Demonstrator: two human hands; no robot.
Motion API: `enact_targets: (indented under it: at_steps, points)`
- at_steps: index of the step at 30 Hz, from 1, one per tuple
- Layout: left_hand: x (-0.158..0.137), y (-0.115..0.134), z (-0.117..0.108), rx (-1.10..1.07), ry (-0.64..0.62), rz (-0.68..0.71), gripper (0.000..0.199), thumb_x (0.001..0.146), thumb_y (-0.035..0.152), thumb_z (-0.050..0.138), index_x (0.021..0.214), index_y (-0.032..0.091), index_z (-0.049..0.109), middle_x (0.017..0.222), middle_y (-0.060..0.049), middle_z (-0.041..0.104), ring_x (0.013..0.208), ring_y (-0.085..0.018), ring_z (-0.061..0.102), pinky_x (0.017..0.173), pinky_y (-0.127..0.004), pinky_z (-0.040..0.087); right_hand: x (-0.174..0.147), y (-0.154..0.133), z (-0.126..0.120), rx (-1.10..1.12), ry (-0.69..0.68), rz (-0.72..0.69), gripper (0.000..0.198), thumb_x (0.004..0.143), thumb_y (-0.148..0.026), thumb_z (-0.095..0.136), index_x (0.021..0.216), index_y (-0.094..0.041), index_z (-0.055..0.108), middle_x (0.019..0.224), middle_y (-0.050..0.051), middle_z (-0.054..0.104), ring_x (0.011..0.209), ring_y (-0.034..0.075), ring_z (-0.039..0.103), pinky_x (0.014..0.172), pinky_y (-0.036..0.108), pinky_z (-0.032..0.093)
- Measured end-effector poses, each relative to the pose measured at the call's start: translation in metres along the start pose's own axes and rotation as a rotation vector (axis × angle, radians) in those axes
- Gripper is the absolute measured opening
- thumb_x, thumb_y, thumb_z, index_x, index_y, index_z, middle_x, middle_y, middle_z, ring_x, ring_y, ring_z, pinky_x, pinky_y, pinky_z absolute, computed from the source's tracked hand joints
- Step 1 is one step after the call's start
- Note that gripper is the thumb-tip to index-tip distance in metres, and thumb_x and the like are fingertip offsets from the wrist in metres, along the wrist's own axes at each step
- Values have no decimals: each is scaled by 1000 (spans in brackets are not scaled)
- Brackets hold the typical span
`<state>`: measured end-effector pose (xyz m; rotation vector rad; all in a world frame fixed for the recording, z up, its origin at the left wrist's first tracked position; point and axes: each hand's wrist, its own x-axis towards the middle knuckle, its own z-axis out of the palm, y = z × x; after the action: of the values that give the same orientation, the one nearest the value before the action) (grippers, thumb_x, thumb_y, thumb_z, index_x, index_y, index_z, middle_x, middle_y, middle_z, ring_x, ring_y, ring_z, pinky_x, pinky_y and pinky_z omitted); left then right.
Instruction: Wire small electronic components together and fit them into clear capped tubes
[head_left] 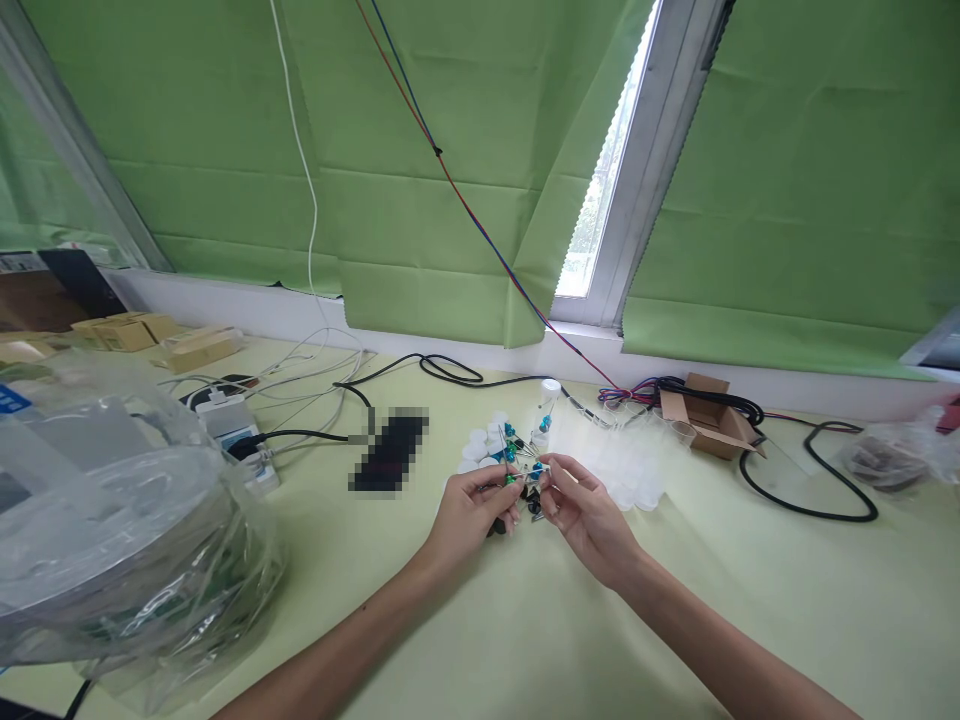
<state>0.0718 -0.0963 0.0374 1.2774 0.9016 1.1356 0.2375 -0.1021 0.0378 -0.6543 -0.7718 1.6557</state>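
Well in from the far edge of the table (510, 640), the left hand (469, 515) pinches a small green piece (511, 479) and the right hand (589, 510) a thin pale stick (529, 472) (both probably light, slippery and stiff), each best gripped near one end.

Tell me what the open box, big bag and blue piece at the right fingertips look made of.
Open box: probably cardboard, matte brown, folded flaps. Big bag: likely plastic film, clear, shiny, wrinkled. Blue piece: perhaps plastic, brightly coloured; too small to tell.
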Motion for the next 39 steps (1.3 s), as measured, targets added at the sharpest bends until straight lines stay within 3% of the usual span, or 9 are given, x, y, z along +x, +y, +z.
enact_targets:
  at_steps: [6, 13, 22, 25, 30, 39]
  points:
    - [0, -2, -1, 33, -19, 6, 29, 80, 37, 70, 94, 11, 71, 56, 0, 60, 48, -11, 52, 51, -24, 44, 1, 4, -4, -36, -23, -39, 22, 76, -35, 80, 82, -17, 70, 71, -1, 60, 55, 7, 50, 51, 22, 36]
    - [-1, -10, -1, 128, -49, 51, 30, 82, 36, 67, 100, 12, 71, 58, -1, 61, 49, -13, 53, 53, -27, 48, 1, 6, -5, -78, 18, -43, 33, 75, -44, 78, 71, -15, 64, 58, -3, 55, 45, 6, 47, 46, 22, 30]
    - [-2, -14, 3, 164, -53, 112, 23, 81, 33, 68, 93, 14, 72, 79, -4, 60, 54, -12, 57, 49, -25, 49, 2, 15, -11, 43, 60, 21, 36, 70, -41, 83, 67, -16, 58, 52, -5, 52, 40, 5, 40, 39, 19, 24]
    - [-1, -14, 3, 155, -46, 109, 23, 80, 33, 69, 92, 13, 72, 79, -4, 61, 53, -12, 57, 48, -25, 48, 2, 18, -11, 85, 58, 26, 34, 69, -38, 84, 69, -16, 59, 53, -5, 52, 41, 4, 39, 39, 18, 27]
    - [1, -14, 1, 128, -60, 80, 25, 80, 35, 69, 91, 12, 71, 68, -3, 61, 52, -12, 55, 49, -25, 47, -1, 18, -10, 86, 92, -9, 31, 68, -34, 86, 80, -17, 62, 61, -3, 58, 53, 7, 50, 49, 18, 40]
    - [4, -18, -4, 37, -29, 0, 34, 77, 39, 72, 97, 11, 67, 56, -1, 61, 49, -13, 53, 50, -26, 47, 0, 17, -9, -21, 87, -59, 35, 68, -38, 85, 87, -19, 63, 66, -2, 59, 57, 10, 51, 54, 22, 40]
